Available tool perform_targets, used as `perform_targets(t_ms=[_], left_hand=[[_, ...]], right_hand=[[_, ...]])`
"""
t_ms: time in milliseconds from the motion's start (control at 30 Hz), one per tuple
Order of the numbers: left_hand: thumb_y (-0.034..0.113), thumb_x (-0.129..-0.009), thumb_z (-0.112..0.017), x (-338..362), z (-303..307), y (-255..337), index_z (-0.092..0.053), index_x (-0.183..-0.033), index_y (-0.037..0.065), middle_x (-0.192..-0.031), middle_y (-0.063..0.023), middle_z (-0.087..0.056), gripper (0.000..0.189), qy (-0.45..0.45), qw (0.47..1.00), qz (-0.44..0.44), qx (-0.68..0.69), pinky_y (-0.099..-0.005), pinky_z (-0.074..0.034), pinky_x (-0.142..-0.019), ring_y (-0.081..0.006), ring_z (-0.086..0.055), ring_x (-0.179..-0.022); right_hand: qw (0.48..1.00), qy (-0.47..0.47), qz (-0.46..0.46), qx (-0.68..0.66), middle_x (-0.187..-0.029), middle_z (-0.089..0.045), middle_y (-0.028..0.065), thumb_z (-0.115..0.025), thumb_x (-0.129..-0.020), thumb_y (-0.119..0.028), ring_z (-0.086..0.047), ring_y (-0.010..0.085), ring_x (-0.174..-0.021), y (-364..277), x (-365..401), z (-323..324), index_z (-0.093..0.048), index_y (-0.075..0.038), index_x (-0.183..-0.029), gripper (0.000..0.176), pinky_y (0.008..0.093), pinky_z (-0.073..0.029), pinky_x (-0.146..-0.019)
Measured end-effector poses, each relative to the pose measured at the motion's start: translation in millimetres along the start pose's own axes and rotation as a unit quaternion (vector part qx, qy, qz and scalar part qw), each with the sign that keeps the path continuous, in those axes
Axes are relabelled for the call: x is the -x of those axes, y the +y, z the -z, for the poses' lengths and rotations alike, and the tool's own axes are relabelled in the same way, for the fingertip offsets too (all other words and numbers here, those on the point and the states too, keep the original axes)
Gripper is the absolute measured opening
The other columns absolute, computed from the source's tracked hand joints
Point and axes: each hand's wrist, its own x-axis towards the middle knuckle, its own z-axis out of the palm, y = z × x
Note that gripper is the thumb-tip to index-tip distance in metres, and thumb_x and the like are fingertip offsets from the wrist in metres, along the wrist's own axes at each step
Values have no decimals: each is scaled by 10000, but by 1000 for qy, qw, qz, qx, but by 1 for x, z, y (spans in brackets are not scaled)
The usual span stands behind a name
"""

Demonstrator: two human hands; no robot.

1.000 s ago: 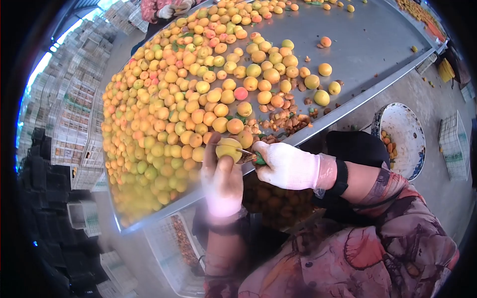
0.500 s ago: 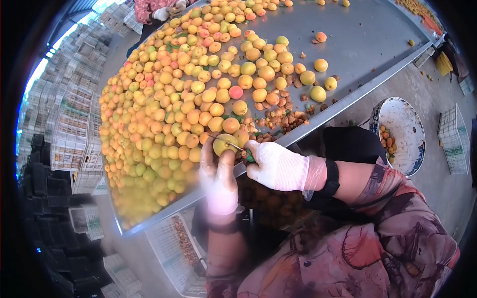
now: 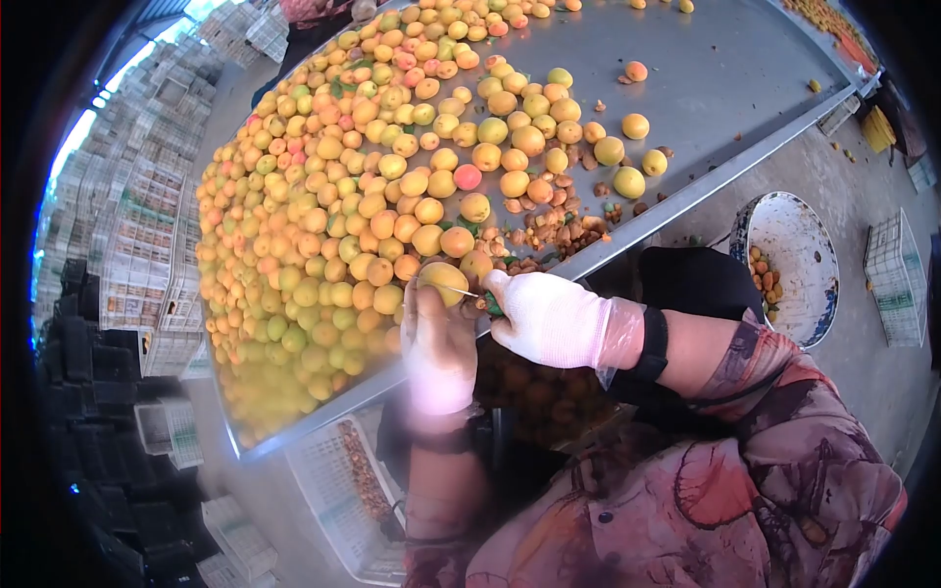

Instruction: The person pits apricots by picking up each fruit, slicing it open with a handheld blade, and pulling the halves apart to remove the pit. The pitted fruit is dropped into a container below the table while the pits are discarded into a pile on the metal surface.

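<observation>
The fruit [image 3: 331,147] is coloured yellow, orange and green, with red patches. The tabletop [image 3: 676,78] is seen as grey. The shirt [image 3: 676,490] is patterned in pink, maroon and dark lines.

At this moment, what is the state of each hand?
Left hand: closed on a round yellow fruit.
Right hand: closed on a thin-bladed metal tool with a green handle.

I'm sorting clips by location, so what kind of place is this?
Probably a fruit-packing or processing shed: a large metal sorting table heaped with apricot-like fruit, tall stacks of plastic crates along one side, and a gloved right hand working a blade at one fruit.
</observation>
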Motion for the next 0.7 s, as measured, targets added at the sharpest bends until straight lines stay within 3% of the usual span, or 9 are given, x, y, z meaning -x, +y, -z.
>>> perform_targets(t_ms=[133,200,267,333,467,533,567,633,700], left_hand=[[432,-1042,-386,0,-14,10,-473,-1240,-18,-1137,-105,-552,499,64,992,-54,-95,-324,-448,-823,-187,-540,-951],[387,-1043,-403,0,-16,10,-459,-1269,-28,-1139,-110,-550,476,26,980,39,194,-341,-456,-878,-202,-550,-990],[389,-1051,-367,2,-6,5,-447,-1284,-37,-1136,-116,-547,492,39,987,70,138,-367,-459,-928,-224,-553,-1058],[416,-1055,-313,0,-3,2,-444,-1291,-37,-1164,-129,-544,528,3,994,-29,-104,-383,-458,-965,-239,-550,-1101],[391,-1050,-348,1,3,4,-422,-1311,-38,-1208,-143,-536,508,-10,986,-26,-164,-384,-469,-958,-240,-551,-1103],[326,-1037,-402,2,-6,3,-446,-1302,-46,-1197,-152,-554,458,38,993,37,102,-370,-479,-951,-231,-570,-1071],[326,-1037,-402,3,-5,2,-446,-1302,-46,-1197,-152,-554,458,37,993,37,102,-370,-479,-951,-231,-570,-1071],[311,-1029,-439,5,-3,-2,-473,-1273,-33,-1186,-141,-564,423,40,991,-74,-100,-372,-489,-915,-231,-576,-1064],[315,-1026,-450,3,-1,4,-476,-1271,-27,-1196,-142,-562,421,30,989,-58,-130,-367,-492,-889,-239,-576,-1057]], right_hand=[[1000,-29,1,0,-722,-628,247,-538,-862,-213,-638,425,-739,0,-1,1,-528,91,-1012,339,483,-517,-687],[1000,10,15,16,-706,-623,250,-536,-862,-215,-636,424,-729,1,-1,-3,-525,98,-1000,343,487,-514,-673],[1000,1,13,10,-705,-621,252,-535,-863,-214,-636,425,-729,5,-2,-1,-525,98,-998,341,489,-513,-672],[1000,-9,11,4,-704,-620,254,-534,-863,-213,-635,425,-729,6,-3,1,-525,99,-995,339,491,-511,-670],[1000,0,21,-3,-710,-620,256,-538,-863,-210,-633,430,-730,5,-1,0,-523,96,-996,335,492,-510,-669],[999,12,32,1,-712,-621,256,-539,-863,-209,-631,431,-729,6,-1,-1,-522,97,-997,335,491,-510,-670],[1000,5,31,0,-712,-623,254,-540,-863,-209,-633,429,-730,7,-2,0,-524,97,-997,334,488,-512,-671],[1000,-3,30,-1,-712,-625,251,-541,-864,-208,-636,427,-732,9,-3,-1,-525,96,-997,332,486,-515,-673],[1000,-5,29,-8,-716,-629,246,-543,-862,-207,-640,421,-736,9,-2,-3,-528,87,-989,321,483,-519,-680]])
